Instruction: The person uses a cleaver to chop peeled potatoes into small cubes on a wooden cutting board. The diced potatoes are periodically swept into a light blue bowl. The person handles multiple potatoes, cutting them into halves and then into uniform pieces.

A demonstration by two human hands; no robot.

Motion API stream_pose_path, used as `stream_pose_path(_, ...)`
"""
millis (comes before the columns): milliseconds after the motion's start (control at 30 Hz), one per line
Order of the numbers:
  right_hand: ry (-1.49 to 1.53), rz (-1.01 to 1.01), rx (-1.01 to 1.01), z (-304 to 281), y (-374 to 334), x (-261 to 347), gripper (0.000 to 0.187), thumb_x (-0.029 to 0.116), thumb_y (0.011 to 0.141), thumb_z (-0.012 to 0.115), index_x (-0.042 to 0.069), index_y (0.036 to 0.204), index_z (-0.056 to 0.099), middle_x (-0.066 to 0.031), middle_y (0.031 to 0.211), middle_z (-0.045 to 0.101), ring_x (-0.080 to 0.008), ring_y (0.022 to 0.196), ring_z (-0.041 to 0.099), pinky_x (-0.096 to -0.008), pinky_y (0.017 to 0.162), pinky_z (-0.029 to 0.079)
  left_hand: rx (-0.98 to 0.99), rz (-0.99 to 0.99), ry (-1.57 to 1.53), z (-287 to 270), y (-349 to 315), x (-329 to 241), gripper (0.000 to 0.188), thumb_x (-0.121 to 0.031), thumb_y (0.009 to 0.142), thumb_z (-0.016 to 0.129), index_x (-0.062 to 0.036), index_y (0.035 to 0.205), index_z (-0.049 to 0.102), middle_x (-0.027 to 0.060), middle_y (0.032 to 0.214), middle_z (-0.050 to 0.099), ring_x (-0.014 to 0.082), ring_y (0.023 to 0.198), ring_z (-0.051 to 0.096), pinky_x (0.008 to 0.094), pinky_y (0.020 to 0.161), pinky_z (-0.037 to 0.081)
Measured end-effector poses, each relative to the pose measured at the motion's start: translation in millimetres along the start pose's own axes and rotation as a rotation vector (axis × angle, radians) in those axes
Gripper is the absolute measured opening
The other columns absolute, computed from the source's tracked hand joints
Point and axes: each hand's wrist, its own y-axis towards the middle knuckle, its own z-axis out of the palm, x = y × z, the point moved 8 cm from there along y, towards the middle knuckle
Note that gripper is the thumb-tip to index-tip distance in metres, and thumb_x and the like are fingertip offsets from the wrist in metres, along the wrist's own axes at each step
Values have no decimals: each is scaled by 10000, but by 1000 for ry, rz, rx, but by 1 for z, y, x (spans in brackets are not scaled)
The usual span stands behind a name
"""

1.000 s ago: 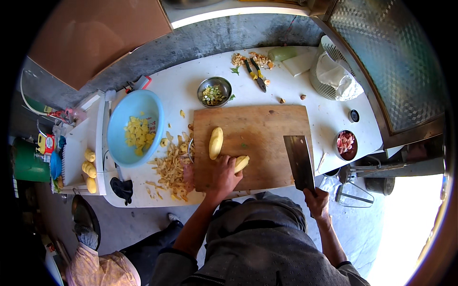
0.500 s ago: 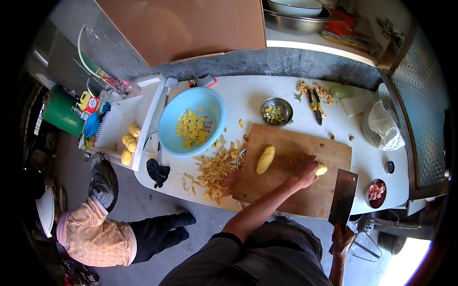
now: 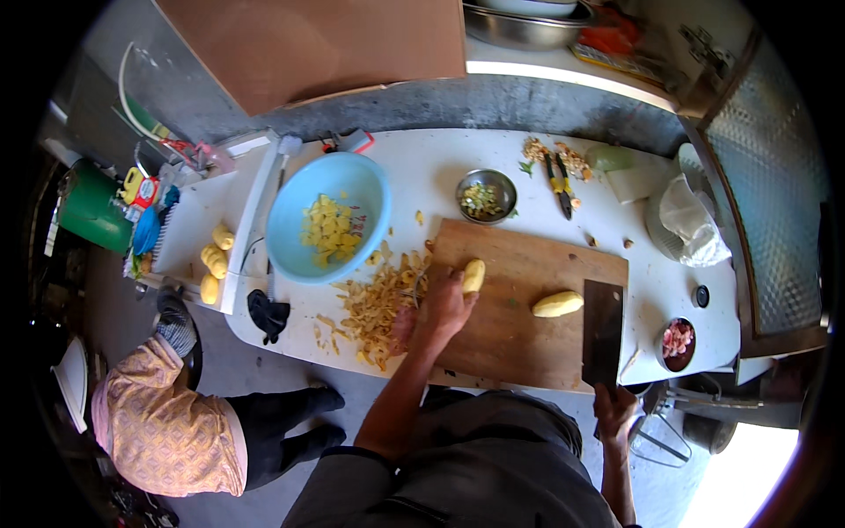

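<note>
My left hand (image 3: 448, 307) is at the left side of the wooden cutting board (image 3: 506, 352), its fingers closed around a peeled potato (image 3: 474, 275). A second peeled potato (image 3: 558, 304) lies loose on the board's right half. In my right hand (image 3: 613, 408) is the handle of a cleaver (image 3: 602, 330), its broad dark blade lying over the board's right edge. Potato peelings (image 3: 384, 304) are heaped beside the board, close to my left wrist. A light blue basin (image 3: 280, 224) holds cut potato pieces (image 3: 331, 227).
Behind the board stand a steel bowl (image 3: 486, 195) of chopped greens and yellow-handled pliers (image 3: 560, 185). A bowl of meat (image 3: 677, 339) sits at the right. More potatoes (image 3: 213, 260) rest in the white sink (image 3: 231, 191). Another person (image 3: 176, 422) bends down at the left.
My left hand has let go of the right potato and moved left to the other one. That right potato now lies flat. The cleaver has come over the board's right edge.
</note>
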Motion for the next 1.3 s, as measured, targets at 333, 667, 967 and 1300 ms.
stream_pose_path(333,-216,-270,163,54,23,69,200,150,963,764,-29,875,748,-173,651,662,-253,554,639,-420,565,496,210,414,-265,-10,-16,-32,552,89,811,695,8,1357,696,154,1280,720,369,1318,603,438,1122,513)
stream_pose_path(667,-387,-398,292,128,25,112,164,187,987,684,47,946,760,-239,804,720,-458,762,723,-543,693,573,21,-216,-526,32,-65,43,316,-291,945,876,-13,984,730,71,785,745,200,697,719,378,650,550)
stream_pose_path(967,-550,-471,280,141,21,124,169,193,992,672,72,1028,783,-210,836,759,-434,785,751,-558,734,604,61,-190,-609,34,-54,34,262,-163,1001,835,3,908,656,26,726,653,87,583,617,272,542,523)
stream_pose_path(1300,-665,-441,345,154,21,128,166,164,1001,627,44,923,712,-260,747,713,-479,747,735,-585,717,600,52,-271,-828,47,-51,36,285,-154,980,856,4,876,643,38,684,640,100,546,602,288,486,472)
